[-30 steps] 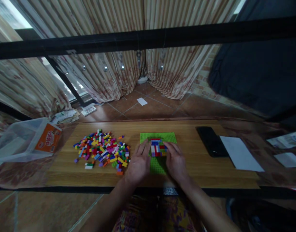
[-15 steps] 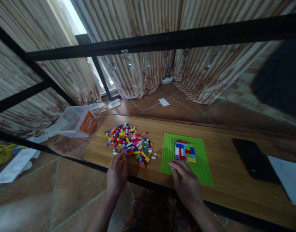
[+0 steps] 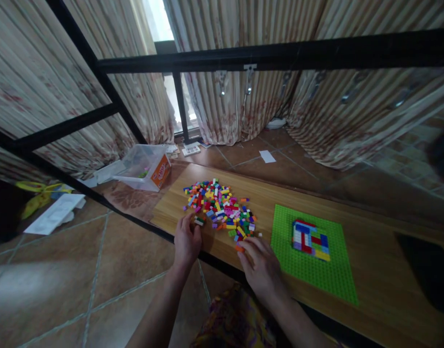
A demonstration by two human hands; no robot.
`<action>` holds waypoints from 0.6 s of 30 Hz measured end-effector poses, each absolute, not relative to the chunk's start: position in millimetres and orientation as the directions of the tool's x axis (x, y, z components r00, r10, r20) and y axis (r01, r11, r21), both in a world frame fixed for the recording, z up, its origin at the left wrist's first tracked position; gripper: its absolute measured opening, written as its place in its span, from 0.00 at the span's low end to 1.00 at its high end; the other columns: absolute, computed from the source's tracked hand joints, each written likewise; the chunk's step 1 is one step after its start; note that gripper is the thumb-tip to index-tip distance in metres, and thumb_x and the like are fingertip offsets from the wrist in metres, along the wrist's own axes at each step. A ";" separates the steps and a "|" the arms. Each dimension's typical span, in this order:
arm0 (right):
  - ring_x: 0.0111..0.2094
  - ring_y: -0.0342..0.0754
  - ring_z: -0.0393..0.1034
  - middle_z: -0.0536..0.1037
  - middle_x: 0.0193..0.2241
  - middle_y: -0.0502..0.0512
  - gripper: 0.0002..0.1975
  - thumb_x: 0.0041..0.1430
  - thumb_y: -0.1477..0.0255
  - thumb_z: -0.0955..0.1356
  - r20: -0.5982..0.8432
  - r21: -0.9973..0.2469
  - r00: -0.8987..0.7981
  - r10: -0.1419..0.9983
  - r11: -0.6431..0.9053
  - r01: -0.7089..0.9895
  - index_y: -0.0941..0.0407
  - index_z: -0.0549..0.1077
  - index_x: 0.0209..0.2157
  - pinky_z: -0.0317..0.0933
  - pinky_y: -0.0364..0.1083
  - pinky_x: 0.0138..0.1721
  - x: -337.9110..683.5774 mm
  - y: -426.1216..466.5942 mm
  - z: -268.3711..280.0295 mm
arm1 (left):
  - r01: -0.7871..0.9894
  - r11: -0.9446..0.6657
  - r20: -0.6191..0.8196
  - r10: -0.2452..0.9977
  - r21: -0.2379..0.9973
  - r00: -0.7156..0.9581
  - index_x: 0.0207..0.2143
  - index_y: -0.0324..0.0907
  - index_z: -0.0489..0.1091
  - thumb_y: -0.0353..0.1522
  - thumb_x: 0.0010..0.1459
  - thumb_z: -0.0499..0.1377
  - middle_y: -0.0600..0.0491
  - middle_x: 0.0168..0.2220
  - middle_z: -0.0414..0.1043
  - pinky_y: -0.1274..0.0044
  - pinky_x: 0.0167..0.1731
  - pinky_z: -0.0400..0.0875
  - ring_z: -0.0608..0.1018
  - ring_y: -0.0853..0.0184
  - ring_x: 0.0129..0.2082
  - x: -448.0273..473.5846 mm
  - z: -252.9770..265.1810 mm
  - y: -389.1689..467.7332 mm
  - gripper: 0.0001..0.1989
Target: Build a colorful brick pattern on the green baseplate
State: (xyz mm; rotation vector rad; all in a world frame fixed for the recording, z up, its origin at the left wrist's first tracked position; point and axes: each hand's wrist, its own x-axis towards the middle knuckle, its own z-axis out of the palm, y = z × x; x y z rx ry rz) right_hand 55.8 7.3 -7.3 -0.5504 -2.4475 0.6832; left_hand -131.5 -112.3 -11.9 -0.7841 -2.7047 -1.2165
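Note:
Loose toy building bricks (image 3: 222,205) of many colours lie in a pile on the wooden tabletop. My left hand (image 3: 186,241) is at the pile's near left edge, fingers bent and thumb apart, beside a small green and white brick pair (image 3: 199,221). At the pile's near right edge, my right hand (image 3: 261,266) has its fingertips at an orange brick (image 3: 239,248), thumb and fingers apart around it. Right of that hand lies a green baseplate (image 3: 316,280), carrying a flat patch of joined bricks (image 3: 308,240) in red, blue, white, yellow and purple.
A clear plastic box (image 3: 138,181) with an orange label stands beyond the table's left end. A dark flat object (image 3: 424,270) lies on the right of the tabletop (image 3: 374,246). Black metal bars (image 3: 279,60) cross in front of curtains. White packaging (image 3: 53,215) is on the floor.
My right hand has moved left from the baseplate to the orange brick. My left hand has moved slightly, its fingers now nearer the green and white bricks. The view has turned left.

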 end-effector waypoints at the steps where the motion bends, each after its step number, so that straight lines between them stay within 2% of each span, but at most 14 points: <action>1: 0.44 0.53 0.68 0.74 0.41 0.57 0.10 0.61 0.72 0.64 0.377 -0.560 -0.777 0.503 0.793 0.242 0.53 0.72 0.43 0.64 0.54 0.46 49.3 6.5 -6.8 | 0.489 0.551 0.274 0.428 0.676 -0.861 0.53 0.41 0.66 0.28 0.55 0.54 0.45 0.47 0.69 0.66 0.46 0.71 0.75 0.60 0.42 -132.0 -12.8 -111.7 0.21; 8: 0.44 0.54 0.65 0.73 0.39 0.58 0.10 0.60 0.74 0.64 0.384 -0.489 -0.804 0.454 0.839 0.240 0.54 0.73 0.43 0.61 0.53 0.47 -13.0 12.7 9.4 | 0.565 0.521 0.295 0.512 0.640 -0.807 0.52 0.40 0.66 0.26 0.55 0.53 0.46 0.45 0.72 0.65 0.49 0.70 0.74 0.59 0.47 -133.9 -18.5 -107.4 0.21; 14: 0.44 0.56 0.63 0.74 0.38 0.59 0.08 0.59 0.71 0.66 0.269 -0.357 -0.876 0.401 0.886 0.296 0.55 0.75 0.39 0.58 0.53 0.48 -67.7 20.6 21.2 | 0.632 0.485 0.370 0.531 0.605 -0.762 0.53 0.41 0.65 0.26 0.56 0.53 0.46 0.46 0.72 0.65 0.48 0.70 0.74 0.59 0.47 -132.1 -27.6 -108.0 0.21; 18: 0.46 0.56 0.62 0.74 0.38 0.60 0.08 0.59 0.71 0.66 0.205 -0.302 -0.902 0.379 0.901 0.311 0.57 0.75 0.38 0.56 0.53 0.50 -81.2 17.0 17.5 | 0.646 0.473 0.358 0.563 0.600 -0.745 0.53 0.42 0.65 0.25 0.55 0.55 0.46 0.46 0.72 0.67 0.48 0.70 0.74 0.60 0.46 -134.1 -27.7 -110.9 0.22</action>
